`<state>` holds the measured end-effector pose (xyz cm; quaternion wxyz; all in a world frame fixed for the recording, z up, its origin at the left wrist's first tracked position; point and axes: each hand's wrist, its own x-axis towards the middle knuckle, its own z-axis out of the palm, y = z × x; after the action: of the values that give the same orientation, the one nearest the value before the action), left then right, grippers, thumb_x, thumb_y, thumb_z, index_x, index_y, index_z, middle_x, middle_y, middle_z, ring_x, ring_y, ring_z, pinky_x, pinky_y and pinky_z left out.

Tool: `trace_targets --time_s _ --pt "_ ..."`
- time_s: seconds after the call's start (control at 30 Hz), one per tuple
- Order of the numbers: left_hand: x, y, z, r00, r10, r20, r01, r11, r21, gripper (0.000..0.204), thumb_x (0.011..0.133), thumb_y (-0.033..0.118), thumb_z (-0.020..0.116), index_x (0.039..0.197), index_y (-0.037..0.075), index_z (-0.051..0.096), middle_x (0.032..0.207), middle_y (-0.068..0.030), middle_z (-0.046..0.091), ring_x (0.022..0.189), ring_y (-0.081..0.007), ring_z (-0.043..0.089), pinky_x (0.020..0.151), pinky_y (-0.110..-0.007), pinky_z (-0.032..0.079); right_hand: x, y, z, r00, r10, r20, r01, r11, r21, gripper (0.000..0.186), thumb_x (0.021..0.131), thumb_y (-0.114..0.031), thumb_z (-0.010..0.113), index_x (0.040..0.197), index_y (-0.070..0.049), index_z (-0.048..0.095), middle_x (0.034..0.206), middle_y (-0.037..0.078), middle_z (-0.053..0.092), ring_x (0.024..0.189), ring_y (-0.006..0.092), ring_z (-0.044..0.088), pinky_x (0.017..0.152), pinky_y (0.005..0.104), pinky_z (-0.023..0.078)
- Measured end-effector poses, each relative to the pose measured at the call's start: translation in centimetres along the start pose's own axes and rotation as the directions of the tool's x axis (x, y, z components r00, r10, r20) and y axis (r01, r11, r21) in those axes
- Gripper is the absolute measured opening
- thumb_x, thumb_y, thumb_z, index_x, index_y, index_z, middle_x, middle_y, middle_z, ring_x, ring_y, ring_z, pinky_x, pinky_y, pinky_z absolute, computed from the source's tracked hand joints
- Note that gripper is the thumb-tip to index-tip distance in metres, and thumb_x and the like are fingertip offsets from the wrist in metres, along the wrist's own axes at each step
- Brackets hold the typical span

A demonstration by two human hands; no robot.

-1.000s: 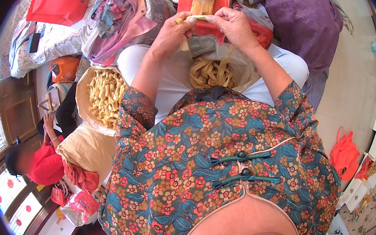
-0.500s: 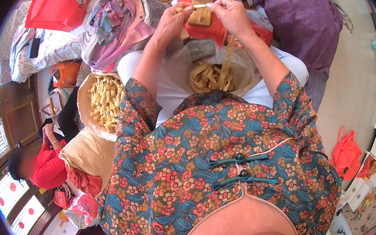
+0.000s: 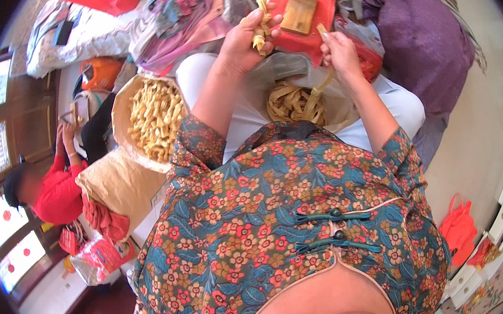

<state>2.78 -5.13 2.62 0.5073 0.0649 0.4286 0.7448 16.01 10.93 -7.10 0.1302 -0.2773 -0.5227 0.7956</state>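
Several pale yellow knotted strips [image 3: 259, 37] lie in my left hand [image 3: 239, 46]; its fingers are curled loosely round them and the palm is partly turned up. My right hand [image 3: 340, 56] pinches the end of a flat tan strip [image 3: 329, 81], which runs down into a coil of the same strips [image 3: 295, 103] in a clear plastic bag [image 3: 344, 110] on my lap. Between and beyond the hands, a wooden block [image 3: 301, 8] lies on a red cloth [image 3: 289, 43]. Neither hand touches the block.
To my left stands an open sack [image 3: 119, 118] full of knotted pieces. Bundled pink and grey cloth [image 3: 161, 41] lies beyond it. A large purple bundle [image 3: 418, 35] is at right. A person in red [image 3: 55, 197] sits at far left. A red bag [image 3: 458, 228] lies on the right floor.
My hands have moved apart from a shared pinch on a strip above the block. The left has opened somewhat, showing the knotted pieces; the right has come down and nearer. The whole view has shifted.
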Motion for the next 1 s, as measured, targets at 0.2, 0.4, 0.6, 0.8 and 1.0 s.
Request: trace_targets --time_s 0.2,0.4,0.6,0.8,1.0 --pt "-4.3 1.9 -1.4 0.988 0.127 0.092 -0.107 0.974 -0.199 0.038 0.094 0.029 0.040 0.125 0.007 0.042 0.107 -0.0065 0.057 0.074 -0.0151 0.053 0.042 -0.017 0.037 -2.3 0.4 1.1 0.990 0.054 0.127 -0.059 0.997 0.039 0.018 0.090 -0.022 0.051 0.082 -0.007 0.050 0.060 -0.001 0.048 0.044 0.0054 0.040 0.040 0.0200 0.035" --pt "-8.4 3.5 -4.1 0.916 0.334 -0.222 -0.350 0.936 -0.037 0.025 0.089 0.026 0.052 0.108 0.009 0.052 0.104 -0.0032 0.061 0.073 -0.0119 0.056 0.044 -0.019 0.042 -4.1 1.2 2.0 0.966 0.140 0.218 -0.139 0.990 -0.020 0.017 0.090 -0.022 0.052 0.080 -0.008 0.050 0.058 -0.003 0.048 0.043 0.0041 0.039 0.039 0.0186 0.033" --pt "-12.5 5.9 -13.3 0.549 0.657 -0.517 -0.596 0.741 0.309 0.017 0.084 0.024 0.062 0.090 0.009 0.057 0.080 -0.0016 0.060 0.063 -0.0077 0.055 0.041 -0.020 0.039 -4.4 1.8 1.6 0.957 0.180 0.228 -0.166 0.983 -0.077 0.016 0.090 -0.022 0.052 0.081 -0.010 0.050 0.060 -0.004 0.046 0.045 0.0031 0.039 0.041 0.0178 0.034" --pt "-19.9 5.0 -25.7 -0.064 0.792 -0.608 0.124 0.610 0.782 0.047 0.075 0.017 0.068 0.113 0.000 0.046 0.104 -0.0148 0.055 0.100 -0.0232 0.051 0.082 -0.038 0.043 -4.7 2.2 1.6 0.959 0.170 0.226 -0.158 0.985 -0.070 0.016 0.090 -0.021 0.052 0.082 -0.007 0.051 0.059 -0.002 0.049 0.044 0.0042 0.041 0.042 0.0176 0.035" --pt "-14.1 2.2 -14.2 0.120 0.960 -0.253 0.074 0.246 0.967 0.024 0.081 0.020 0.062 0.096 0.002 0.059 0.100 -0.0095 0.057 0.093 -0.0189 0.050 0.081 -0.031 0.040 -5.5 1.6 3.4 0.837 -0.506 0.209 0.547 0.759 -0.353 0.014 0.088 -0.015 0.055 0.089 -0.001 0.059 0.072 0.003 0.058 0.064 0.0117 0.056 0.061 0.0220 0.045"
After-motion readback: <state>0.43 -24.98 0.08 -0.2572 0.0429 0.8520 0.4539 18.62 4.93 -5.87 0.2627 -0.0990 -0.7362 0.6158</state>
